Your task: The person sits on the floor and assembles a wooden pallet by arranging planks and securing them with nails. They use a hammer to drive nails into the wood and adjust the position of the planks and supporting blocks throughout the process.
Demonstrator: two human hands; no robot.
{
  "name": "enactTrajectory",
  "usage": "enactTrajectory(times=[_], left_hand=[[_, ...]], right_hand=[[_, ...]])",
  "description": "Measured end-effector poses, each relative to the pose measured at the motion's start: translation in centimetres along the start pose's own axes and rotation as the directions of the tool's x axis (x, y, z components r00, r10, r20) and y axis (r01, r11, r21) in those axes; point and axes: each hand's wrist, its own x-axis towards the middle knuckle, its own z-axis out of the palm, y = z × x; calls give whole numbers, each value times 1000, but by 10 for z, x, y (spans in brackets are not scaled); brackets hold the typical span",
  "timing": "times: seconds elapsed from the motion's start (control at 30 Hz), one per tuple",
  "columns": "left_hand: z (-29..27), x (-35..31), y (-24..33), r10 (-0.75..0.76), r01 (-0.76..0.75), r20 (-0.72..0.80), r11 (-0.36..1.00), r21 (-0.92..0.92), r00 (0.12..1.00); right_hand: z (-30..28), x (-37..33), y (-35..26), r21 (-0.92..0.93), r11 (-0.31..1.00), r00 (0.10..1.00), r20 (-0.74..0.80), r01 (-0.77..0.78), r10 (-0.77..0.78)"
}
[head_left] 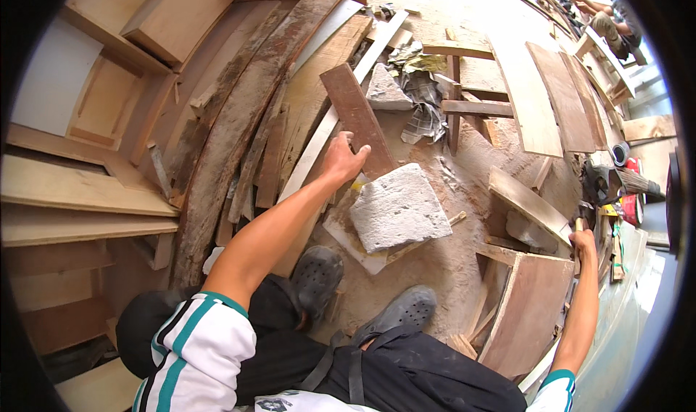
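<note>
While the left hand hung half-curled over the brown board beside the white block, hold unclear, probably to steady it, the right hand gripped a wooden-handled tool.

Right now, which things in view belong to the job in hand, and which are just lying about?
In use, apparently:
brown board, at the left hand
light-handled tool, in the right hand
probably the white block

Lying about, seemingly:
crumpled newspaper
triangular chunk
weathered plank
</note>
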Motion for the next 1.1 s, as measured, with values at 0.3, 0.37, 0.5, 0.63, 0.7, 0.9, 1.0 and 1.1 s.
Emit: enactTrajectory(times=[0.3,0.37,0.5,0.63,0.7,0.9,1.0,1.1], left_hand=[[32,36,34,-375,364,-146,926,-97,916],[30,49,24,-431,395,-108,884,-250,896],[27,47,12,-413,322,-203,872,-368,888],[30,31,23,-253,135,-286,917,-374,924],[30,30,28,-202,57,-304,903,-425,931],[-7,54,43,-73,-216,-540,865,-452,839],[-43,69,75,-72,-252,-590,858,-448,804],[-82,97,75,-146,-81,-488,906,-415,860]], right_hand=[[-8,-17,2,-268,962,998,-15,51,-57],[-16,-21,-2,-185,983,999,32,7,-1],[-12,-48,-20,-56,998,997,80,-9,13],[-11,-61,-22,-251,968,1000,-10,3,-6],[-12,-59,-22,-318,948,999,-35,2,-14],[-5,-69,-45,-374,927,1000,-28,-9,-1],[-13,-76,-33,-356,934,998,-58,-13,-8],[-12,-85,-47,-382,924,999,-47,-29,11]])
